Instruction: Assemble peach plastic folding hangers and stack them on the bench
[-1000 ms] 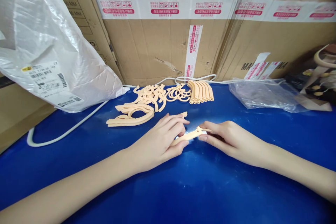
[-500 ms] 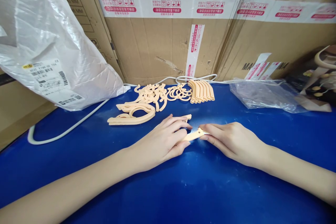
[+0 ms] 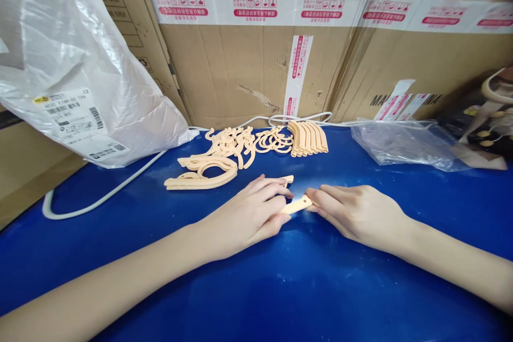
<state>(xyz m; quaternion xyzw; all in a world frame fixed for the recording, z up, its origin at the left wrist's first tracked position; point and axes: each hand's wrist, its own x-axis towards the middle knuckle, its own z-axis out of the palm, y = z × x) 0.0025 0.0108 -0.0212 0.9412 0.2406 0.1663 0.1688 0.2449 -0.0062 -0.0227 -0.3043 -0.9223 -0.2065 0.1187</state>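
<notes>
My left hand [image 3: 256,211] is closed around a beige plastic hanger piece [image 3: 297,205], most of which lies hidden under the fingers. A small round hole shows near the piece's right end. My right hand [image 3: 352,211] pinches that end between thumb and fingers, so both hands are on the same piece. Beyond my left fingertips another beige end [image 3: 289,178] sticks out; whether it belongs to the same piece I cannot tell. Folded beige hangers [image 3: 202,175] lie to the left of my left hand.
On the blue table [image 3: 256,299], behind my hands, are a heap of loose beige hooks [image 3: 228,141] and a row of curved hanger arms [image 3: 308,138]. A white plastic bag [image 3: 80,75], clear plastic film [image 3: 404,144], a white cable [image 3: 100,200] and cardboard boxes [image 3: 240,64] surround them.
My right hand has turned slightly, and its fingers have curled more over the end of the hanger piece. The left hand holds almost still.
</notes>
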